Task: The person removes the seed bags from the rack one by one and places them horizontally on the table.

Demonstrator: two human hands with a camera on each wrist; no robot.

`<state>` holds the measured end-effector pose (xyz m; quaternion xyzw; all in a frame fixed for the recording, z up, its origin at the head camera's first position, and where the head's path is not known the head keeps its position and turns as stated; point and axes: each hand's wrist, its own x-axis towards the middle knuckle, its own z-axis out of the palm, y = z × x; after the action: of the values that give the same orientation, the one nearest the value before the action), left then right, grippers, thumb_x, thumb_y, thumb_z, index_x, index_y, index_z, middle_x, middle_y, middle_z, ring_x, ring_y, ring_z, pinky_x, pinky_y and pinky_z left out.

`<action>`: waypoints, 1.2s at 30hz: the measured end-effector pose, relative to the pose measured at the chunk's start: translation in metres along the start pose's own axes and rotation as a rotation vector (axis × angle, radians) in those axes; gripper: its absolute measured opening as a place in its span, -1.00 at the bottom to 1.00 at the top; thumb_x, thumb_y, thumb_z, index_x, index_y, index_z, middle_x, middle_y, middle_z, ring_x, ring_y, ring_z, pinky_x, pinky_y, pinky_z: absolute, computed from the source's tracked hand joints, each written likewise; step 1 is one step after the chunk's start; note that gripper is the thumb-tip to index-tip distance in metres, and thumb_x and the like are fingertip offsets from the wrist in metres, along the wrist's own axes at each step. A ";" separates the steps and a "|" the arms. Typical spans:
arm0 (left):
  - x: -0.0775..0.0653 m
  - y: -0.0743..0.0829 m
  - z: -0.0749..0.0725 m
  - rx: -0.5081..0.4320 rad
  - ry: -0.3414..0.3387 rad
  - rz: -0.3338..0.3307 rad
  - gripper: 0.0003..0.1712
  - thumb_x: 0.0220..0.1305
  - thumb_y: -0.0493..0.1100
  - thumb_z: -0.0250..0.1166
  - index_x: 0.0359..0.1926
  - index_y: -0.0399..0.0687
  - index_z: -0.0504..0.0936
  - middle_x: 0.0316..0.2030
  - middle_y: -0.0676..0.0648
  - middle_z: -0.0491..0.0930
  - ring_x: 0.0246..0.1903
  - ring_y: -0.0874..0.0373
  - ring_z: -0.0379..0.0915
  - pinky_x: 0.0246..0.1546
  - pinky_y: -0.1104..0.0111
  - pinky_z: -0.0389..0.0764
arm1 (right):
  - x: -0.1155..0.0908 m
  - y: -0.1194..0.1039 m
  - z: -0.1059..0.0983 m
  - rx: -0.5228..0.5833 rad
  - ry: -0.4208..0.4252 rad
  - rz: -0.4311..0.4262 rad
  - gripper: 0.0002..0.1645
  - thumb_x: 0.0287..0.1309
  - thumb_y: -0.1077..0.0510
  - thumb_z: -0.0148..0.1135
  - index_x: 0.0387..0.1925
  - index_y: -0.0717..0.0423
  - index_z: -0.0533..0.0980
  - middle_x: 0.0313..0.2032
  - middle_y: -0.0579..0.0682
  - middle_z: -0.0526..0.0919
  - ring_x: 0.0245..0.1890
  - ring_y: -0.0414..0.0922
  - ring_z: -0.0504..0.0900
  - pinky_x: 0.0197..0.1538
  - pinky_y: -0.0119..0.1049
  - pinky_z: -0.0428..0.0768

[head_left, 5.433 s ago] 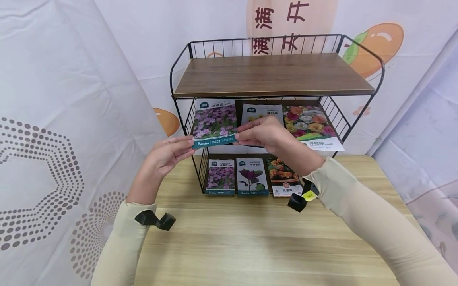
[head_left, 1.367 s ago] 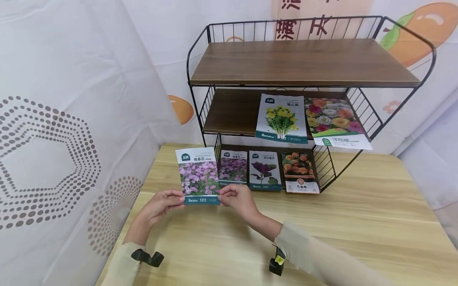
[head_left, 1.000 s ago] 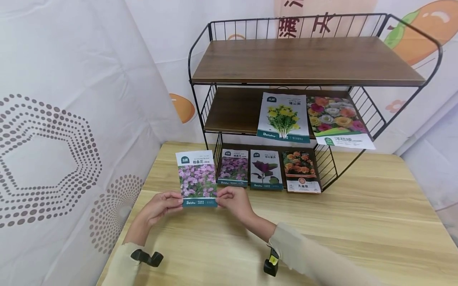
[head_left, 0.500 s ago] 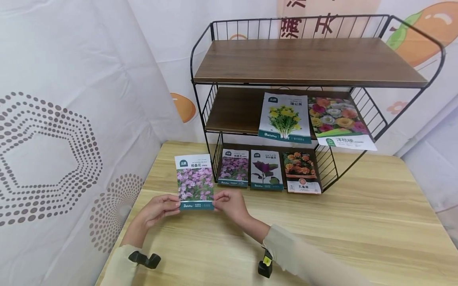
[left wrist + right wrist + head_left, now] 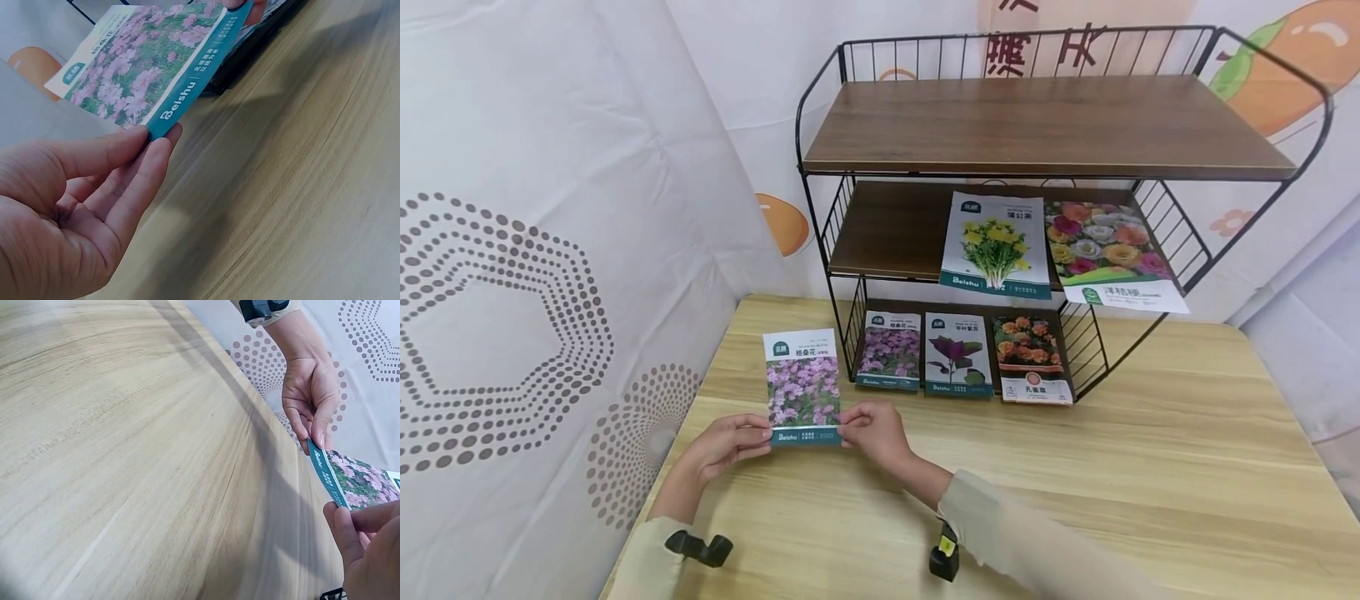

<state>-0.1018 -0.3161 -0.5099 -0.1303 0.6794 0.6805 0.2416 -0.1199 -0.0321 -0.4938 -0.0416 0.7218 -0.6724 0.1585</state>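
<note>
A seed packet (image 5: pixel 803 390) with pink-purple flowers and a teal bottom band is held up over the wooden table, left of the rack. My left hand (image 5: pixel 726 446) pinches its lower left corner between thumb and fingers. At the lower right corner my right hand (image 5: pixel 876 432) pinches it the same way. The left wrist view shows the packet (image 5: pixel 144 69) close up, with my left hand (image 5: pixel 87 206) on the end of the teal band. In the right wrist view both hands grip the packet (image 5: pixel 362 481) at opposite ends of that band.
A black wire rack (image 5: pixel 1045 125) with brown shelves stands behind. On its middle shelf lie a yellow-flower packet (image 5: pixel 996 246) and a mixed-flower packet (image 5: pixel 1108 250). The bottom level holds a purple-flower packet (image 5: pixel 890 350), a purple-leaf packet (image 5: pixel 957 354) and an orange-flower packet (image 5: pixel 1032 358).
The packet was over the middle shelf's left side at first, held in both hands. It has come off the rack, then drifted slightly down and left over the table, still in both hands.
</note>
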 end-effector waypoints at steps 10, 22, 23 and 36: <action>-0.003 0.000 -0.005 0.003 0.009 -0.030 -0.85 0.37 -0.40 0.25 -0.06 -0.29 0.60 -0.32 0.02 0.66 -0.28 0.24 0.72 -0.03 0.38 0.79 | 0.004 0.004 0.007 0.023 -0.018 0.018 -0.90 0.08 0.53 0.36 -0.31 0.53 0.64 -0.31 0.35 0.77 -0.47 -0.05 0.77 -0.27 -0.22 0.85; -0.006 0.003 -0.002 0.040 0.085 -0.108 -0.76 0.32 -0.45 0.28 0.00 -0.47 0.60 -0.35 0.00 0.71 -0.33 0.21 0.73 -0.10 0.36 0.82 | 0.006 0.011 0.017 0.076 0.013 0.154 -0.99 0.09 0.52 0.34 -0.40 0.48 0.63 -0.07 0.32 0.75 -0.54 -0.22 0.71 -0.31 -0.32 0.83; -0.006 0.003 -0.001 0.040 0.094 -0.117 -0.75 0.31 -0.46 0.28 0.00 -0.49 0.60 -0.36 -0.01 0.72 -0.34 0.20 0.74 -0.12 0.36 0.82 | 0.006 0.011 0.017 0.077 0.012 0.168 -0.99 0.10 0.51 0.34 -0.40 0.49 0.63 -0.09 0.31 0.75 -0.54 -0.22 0.71 -0.31 -0.32 0.83; -0.005 0.005 0.010 0.153 0.189 -0.193 -0.75 0.24 -0.49 0.32 -0.05 -0.56 0.61 -0.42 -0.08 0.72 -0.41 0.17 0.73 -0.27 0.36 0.84 | 0.003 0.021 0.017 0.084 -0.020 0.242 -0.97 0.12 0.53 0.31 -0.36 0.52 0.64 -0.27 0.26 0.72 -0.48 0.02 0.80 -0.32 -0.25 0.84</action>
<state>-0.0986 -0.3065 -0.5021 -0.2397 0.7333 0.5849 0.2503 -0.1148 -0.0468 -0.5153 0.0455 0.6913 -0.6774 0.2472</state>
